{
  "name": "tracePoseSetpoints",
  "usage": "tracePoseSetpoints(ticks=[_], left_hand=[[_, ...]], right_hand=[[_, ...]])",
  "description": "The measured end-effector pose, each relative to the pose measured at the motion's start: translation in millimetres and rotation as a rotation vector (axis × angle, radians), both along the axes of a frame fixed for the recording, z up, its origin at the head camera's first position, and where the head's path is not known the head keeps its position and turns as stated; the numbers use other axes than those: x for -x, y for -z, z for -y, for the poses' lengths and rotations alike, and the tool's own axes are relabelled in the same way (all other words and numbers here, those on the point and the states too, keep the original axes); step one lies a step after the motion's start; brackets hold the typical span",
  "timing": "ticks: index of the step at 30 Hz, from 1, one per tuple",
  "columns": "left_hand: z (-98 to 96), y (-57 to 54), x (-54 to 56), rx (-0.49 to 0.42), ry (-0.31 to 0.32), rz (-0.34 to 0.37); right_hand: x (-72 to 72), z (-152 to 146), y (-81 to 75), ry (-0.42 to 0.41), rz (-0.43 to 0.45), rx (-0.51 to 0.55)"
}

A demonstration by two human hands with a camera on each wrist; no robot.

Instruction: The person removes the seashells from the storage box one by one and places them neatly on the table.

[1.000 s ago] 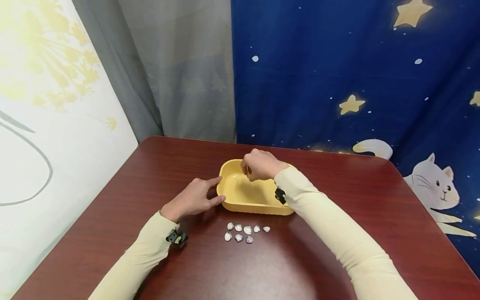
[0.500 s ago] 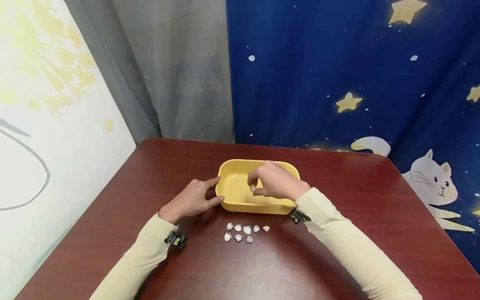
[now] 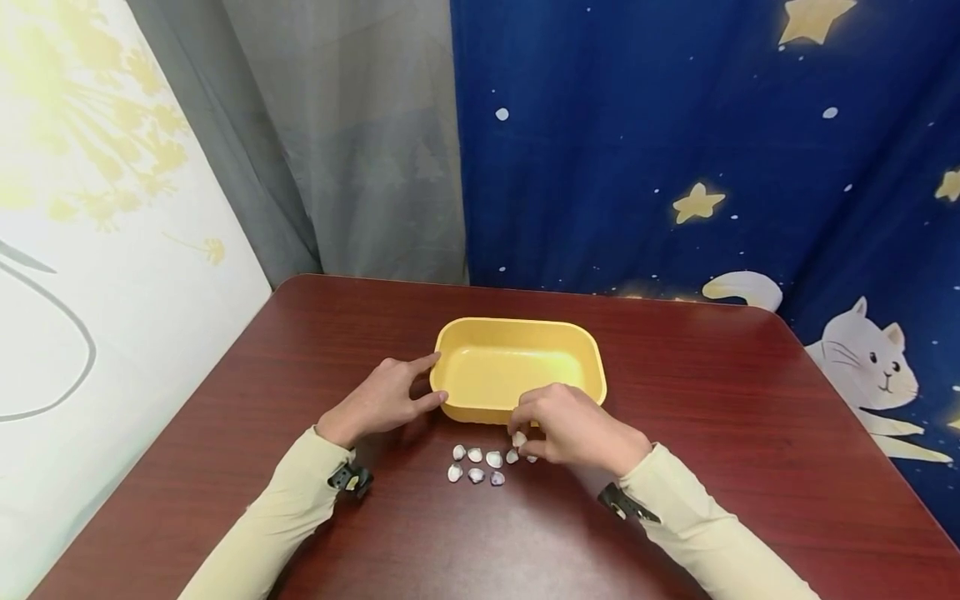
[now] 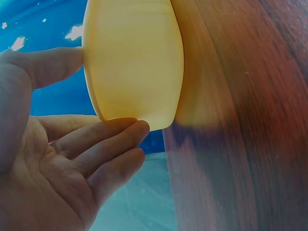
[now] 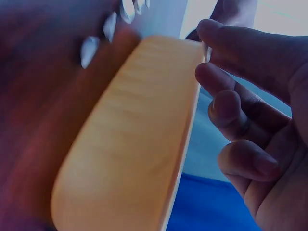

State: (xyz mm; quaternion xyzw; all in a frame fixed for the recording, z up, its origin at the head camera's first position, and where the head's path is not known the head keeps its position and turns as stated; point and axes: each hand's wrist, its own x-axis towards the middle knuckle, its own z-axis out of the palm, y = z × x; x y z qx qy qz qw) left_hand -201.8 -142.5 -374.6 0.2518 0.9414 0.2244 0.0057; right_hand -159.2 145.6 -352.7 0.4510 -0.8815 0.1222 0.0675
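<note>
My right hand [image 3: 573, 425] pinches a small whitish seashell [image 3: 519, 439] between thumb and fingertips, close to the near side of the yellow tub [image 3: 517, 332]. In the right wrist view the shell [image 5: 207, 52] shows as a thin pale edge between the fingertips. My left hand [image 3: 384, 398] rests its spread thumb and index finger against the tub's left end. Seen from the left wrist, the fingers [image 4: 113, 139] lie nearly straight along the tub's end wall [image 4: 134, 62]. Several shells [image 3: 476, 476] lie in two rows on the table in front of the tub, some partly behind my right hand.
The dark red wooden table [image 3: 360, 325] carries the tub and the shells. Behind it hang a grey curtain [image 3: 375, 142] and a blue curtain [image 3: 600, 150] with stars and a cat. A white patterned wall [image 3: 112, 250] stands at the left.
My right hand has come out of the tub with the shell and moved toward me, over the near rim to the back row of shells. My left hand stays at the tub's end.
</note>
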Motion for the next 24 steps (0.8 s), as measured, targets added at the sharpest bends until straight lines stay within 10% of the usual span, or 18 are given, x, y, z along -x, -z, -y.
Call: tracePoseSetpoints(ticks=[24], left_hand=[[4.2, -0.9, -2.3, 0.004, -0.009, -0.007]], right_hand=[[-15.0, 10, 38.1, -0.017, 0.054, -0.102]])
